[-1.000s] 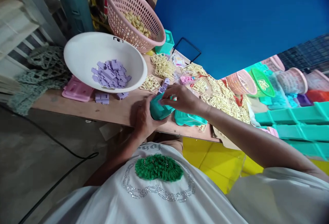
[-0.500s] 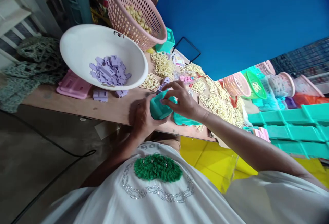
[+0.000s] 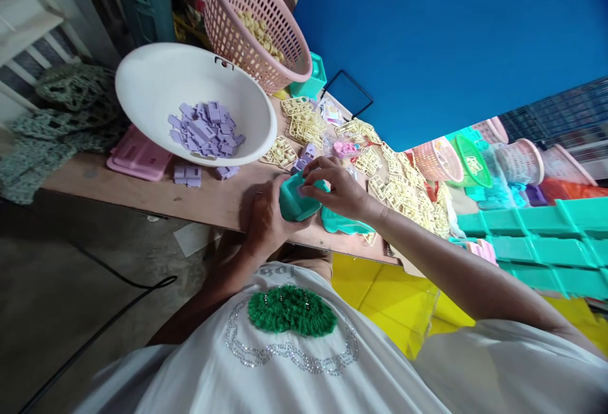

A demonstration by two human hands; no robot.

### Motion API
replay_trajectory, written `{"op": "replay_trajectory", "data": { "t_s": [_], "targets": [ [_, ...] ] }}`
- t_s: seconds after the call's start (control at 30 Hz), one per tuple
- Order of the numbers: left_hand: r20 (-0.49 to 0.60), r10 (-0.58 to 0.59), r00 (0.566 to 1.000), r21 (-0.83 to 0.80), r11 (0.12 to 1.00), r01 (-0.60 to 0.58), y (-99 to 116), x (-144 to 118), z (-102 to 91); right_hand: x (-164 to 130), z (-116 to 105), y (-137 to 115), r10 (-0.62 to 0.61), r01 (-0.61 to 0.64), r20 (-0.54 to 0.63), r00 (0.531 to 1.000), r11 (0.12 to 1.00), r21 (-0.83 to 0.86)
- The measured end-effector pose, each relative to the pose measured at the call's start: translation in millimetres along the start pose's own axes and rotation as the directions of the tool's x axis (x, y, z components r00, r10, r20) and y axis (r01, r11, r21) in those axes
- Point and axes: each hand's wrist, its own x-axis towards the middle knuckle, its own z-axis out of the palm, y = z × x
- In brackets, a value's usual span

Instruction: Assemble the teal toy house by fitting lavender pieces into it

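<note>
The left hand [image 3: 266, 214] grips a teal plastic case [image 3: 294, 199]; the right hand [image 3: 339, 187] pinches, probably, a small fitting onto it. Many purple clips [image 3: 204, 129] remain in the white bowl [image 3: 156, 78].

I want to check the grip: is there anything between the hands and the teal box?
Nothing visible. The left hand wraps the teal box from the near side, and the right hand rests its fingertips directly on its top edge. A teal lid lies beside it on the table.
</note>
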Motion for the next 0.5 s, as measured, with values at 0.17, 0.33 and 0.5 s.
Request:
{"op": "replay_trajectory", "data": {
  "t_s": [0.17, 0.33, 0.5],
  "targets": [
    [0.015, -0.007, 1.0, 0.012, 1.0, 0.007, -1, 0, 0.5, -1, 1, 1, 0.003, -0.003, -0.006, 1.0, 1.0, -0.018],
    [0.024, -0.002, 1.0, 0.017, 1.0, 0.002, -1, 0, -0.9, -1, 2, 0, 0.014, -0.014, -0.01, 1.0, 1.0, -0.009],
    [0.07, 0.008, 0.998, 0.012, 1.0, -0.008, -2, 1, -4.2, 2, 1, -11, -0.038, 0.045, 0.037, 0.999, 0.969, -0.242]
  ]
}}
